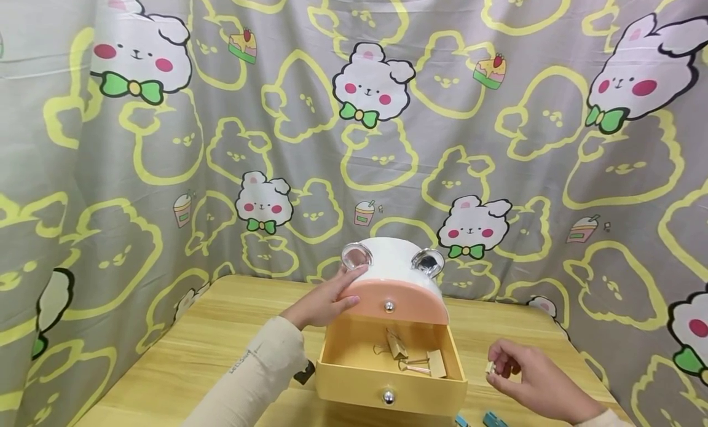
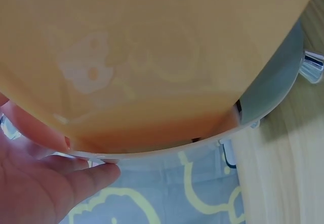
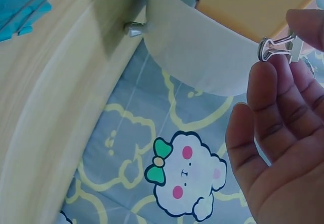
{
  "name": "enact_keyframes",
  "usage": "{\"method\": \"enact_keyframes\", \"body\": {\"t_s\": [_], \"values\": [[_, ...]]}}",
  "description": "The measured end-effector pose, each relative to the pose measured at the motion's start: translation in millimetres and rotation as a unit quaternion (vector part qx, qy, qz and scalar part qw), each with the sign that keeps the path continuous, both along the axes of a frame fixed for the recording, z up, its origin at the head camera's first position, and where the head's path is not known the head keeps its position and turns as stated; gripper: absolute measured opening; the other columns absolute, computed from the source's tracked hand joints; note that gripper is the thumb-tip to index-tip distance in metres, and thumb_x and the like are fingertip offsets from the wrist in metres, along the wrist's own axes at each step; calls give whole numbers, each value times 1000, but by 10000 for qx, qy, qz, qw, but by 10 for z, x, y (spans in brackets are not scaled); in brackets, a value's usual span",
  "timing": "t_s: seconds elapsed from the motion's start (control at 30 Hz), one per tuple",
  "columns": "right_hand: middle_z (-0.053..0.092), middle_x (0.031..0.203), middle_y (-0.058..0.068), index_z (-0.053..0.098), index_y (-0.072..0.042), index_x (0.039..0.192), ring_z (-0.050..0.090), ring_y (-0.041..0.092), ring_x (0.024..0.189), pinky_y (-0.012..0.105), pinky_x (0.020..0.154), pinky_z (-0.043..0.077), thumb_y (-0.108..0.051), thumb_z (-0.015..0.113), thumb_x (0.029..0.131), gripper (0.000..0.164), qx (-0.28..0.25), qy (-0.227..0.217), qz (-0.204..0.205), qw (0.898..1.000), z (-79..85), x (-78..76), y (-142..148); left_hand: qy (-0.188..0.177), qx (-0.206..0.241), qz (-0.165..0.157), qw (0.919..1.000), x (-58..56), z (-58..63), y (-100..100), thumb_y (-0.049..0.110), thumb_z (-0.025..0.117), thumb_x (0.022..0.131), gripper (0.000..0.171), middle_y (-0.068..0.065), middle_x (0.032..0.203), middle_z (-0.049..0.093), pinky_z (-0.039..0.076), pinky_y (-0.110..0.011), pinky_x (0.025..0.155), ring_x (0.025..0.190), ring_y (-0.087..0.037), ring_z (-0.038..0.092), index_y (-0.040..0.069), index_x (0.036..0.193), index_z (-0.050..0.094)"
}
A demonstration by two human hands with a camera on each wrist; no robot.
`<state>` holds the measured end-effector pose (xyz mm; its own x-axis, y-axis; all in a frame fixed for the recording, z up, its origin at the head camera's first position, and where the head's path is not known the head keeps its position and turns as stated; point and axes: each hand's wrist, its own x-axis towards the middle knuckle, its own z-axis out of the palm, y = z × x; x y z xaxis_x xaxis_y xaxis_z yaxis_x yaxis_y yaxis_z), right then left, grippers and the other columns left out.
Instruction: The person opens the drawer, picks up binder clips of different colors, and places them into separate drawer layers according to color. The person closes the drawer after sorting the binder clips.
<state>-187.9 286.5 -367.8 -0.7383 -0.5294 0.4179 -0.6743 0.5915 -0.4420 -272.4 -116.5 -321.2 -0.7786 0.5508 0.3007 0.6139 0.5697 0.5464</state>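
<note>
My left hand [image 1: 326, 297] rests on the upper left of a small white box [image 1: 391, 255] with rounded top and silver ears, its fingers near the left ear. In the left wrist view the fingers [image 2: 96, 181] lie along the box's rim. Below a pink drawer [image 1: 365, 298], the yellow drawer [image 1: 354, 384] is pulled out; inside lie a gold binder clip [image 1: 396, 346] and a pale gold one [image 1: 437, 364]. To the right of the drawer, my right hand [image 1: 525, 378] pinches a small binder clip [image 3: 292, 49] with silver handles between thumb and fingers.
Blue binder clips [image 1: 494, 419] lie on the wooden table [image 1: 249, 301] at front right; a teal one [image 3: 20, 13] shows in the right wrist view. A black object [image 1: 305, 373] sits left of the drawer. A patterned curtain [image 1: 310, 169] stands behind the table.
</note>
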Motion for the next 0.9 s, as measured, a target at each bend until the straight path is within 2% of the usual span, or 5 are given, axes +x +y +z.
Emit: {"method": "enact_keyframes", "body": {"t_s": [0.2, 0.4, 0.7, 0.9], "values": [[51, 75, -19, 55, -18, 92, 51, -1, 64, 23, 54, 46, -15, 72, 89, 17, -47, 62, 30, 10000, 52, -7, -27, -86, -102, -46, 9999, 2, 0, -5, 23, 51, 102, 59, -27, 156, 10, 18, -63, 109, 142, -43, 10, 23, 155, 25], [51, 75, -20, 55, -20, 92, 50, -1, 64, 22, 54, 45, -13, 74, 87, 20, -50, 318, 21, 9995, 97, -19, -70, -80, -117, -101, 9998, -7, -13, 2, 22, 49, 103, 59, -29, 156, 5, 17, -62, 110, 143, -43, 5, 22, 156, 23], [50, 74, -20, 55, -22, 91, 49, -1, 64, 22, 54, 45, -15, 74, 87, 20, -28, 415, 0, 9991, 149, -39, -143, -11, -151, -178, 9997, -8, -31, -4, 19, 48, 103, 59, -31, 156, 2, 19, -61, 109, 142, -46, 7, 18, 156, 21], [50, 73, -20, 56, -23, 91, 48, -2, 64, 22, 54, 45, -11, 76, 85, 24, -56, 631, 76, 9980, 182, -67, -174, 1, -130, -208, 9997, -5, -27, 0, 19, 48, 103, 59, -32, 155, 2, 20, -62, 109, 141, -47, 9, 18, 155, 21]]}}
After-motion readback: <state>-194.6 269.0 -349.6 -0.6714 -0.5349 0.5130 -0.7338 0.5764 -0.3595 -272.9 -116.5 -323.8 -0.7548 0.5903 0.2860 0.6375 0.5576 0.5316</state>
